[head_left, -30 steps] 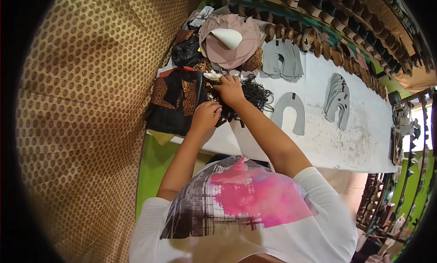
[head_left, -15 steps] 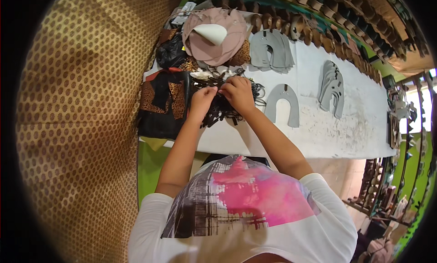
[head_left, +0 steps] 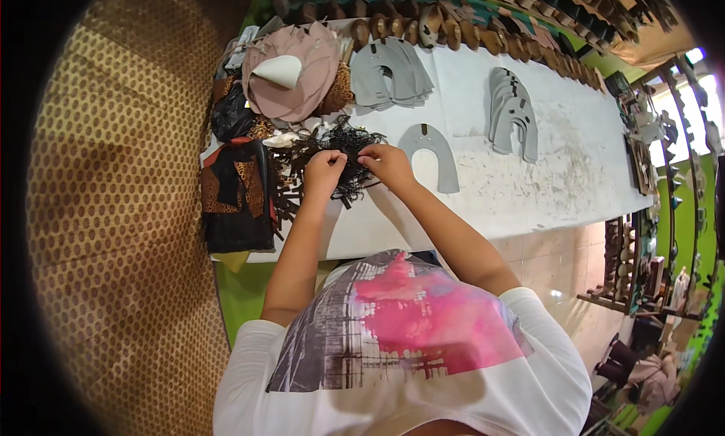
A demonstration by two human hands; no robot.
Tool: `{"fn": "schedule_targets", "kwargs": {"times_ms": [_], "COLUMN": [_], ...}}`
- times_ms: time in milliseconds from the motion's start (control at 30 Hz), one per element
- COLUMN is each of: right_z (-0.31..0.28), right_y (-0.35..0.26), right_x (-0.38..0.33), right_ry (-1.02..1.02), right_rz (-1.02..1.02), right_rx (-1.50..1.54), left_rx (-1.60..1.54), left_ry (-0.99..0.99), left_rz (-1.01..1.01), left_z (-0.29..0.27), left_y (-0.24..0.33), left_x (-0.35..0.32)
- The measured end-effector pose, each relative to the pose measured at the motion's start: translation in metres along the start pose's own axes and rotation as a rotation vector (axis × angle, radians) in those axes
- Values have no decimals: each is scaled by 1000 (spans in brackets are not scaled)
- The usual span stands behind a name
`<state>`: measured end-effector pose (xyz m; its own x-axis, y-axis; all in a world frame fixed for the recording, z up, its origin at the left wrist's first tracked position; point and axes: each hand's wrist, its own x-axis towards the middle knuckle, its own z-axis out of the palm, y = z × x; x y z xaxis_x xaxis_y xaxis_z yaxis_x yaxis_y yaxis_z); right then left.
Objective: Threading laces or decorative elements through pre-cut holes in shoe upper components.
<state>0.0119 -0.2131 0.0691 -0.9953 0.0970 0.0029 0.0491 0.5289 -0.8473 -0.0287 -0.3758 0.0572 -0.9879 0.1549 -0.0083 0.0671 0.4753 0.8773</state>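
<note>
Both my hands are over a heap of tangled black cords and straps point(head_left: 349, 138) near the front of a white-covered table. My left hand point(head_left: 323, 173) is closed in a pinch at the heap's near side. A short gap to its right, my right hand point(head_left: 388, 166) also pinches, thumb against fingers. Whatever thin piece sits in either pinch is too small to make out against the dark cords. Just right of my right hand lies a single grey U-shaped piece point(head_left: 445, 158) with a dark tab at its top.
Pink cut sheets with a white cone point(head_left: 278, 72) lie behind the heap. Leopard-print scraps on black material point(head_left: 238, 228) are at left. Stacked grey U-shaped pieces point(head_left: 389, 81) and another grey stack point(head_left: 515, 123) lie farther right. Brown shoe lasts point(head_left: 468, 36) line the back edge.
The whole table appears shifted left in the view. My fingertips have drawn slightly apart, and more of the black cord tangle shows behind them. Both pinches stay closed.
</note>
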Motion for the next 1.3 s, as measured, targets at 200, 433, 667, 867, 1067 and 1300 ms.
{"fn": "schedule_targets", "kwargs": {"times_ms": [200, 433, 667, 867, 1067, 1300], "right_z": [-26, -61, -86, -102, -109, -105], "right_y": [33, 56, 72, 106, 120, 113], "right_x": [-16, -43, -47, -22, -8, -9], "right_ry": [-75, -75, 109, 253, 189, 229], "right_rz": [288, 205, 254, 349, 315, 345], "right_rx": [498, 318, 142, -87, -169, -161], "left_rx": [-96, -11, 96, 532, 724, 702], "left_ry": [-146, -398, -402, -184, -265, -216], "left_rz": [112, 182, 308, 441, 368, 285], "left_z": [26, 62, 106, 138, 150, 152], "left_y": [28, 42, 59, 55, 53, 47], "left_x": [-5, -6, 5, 32, 43, 47]}}
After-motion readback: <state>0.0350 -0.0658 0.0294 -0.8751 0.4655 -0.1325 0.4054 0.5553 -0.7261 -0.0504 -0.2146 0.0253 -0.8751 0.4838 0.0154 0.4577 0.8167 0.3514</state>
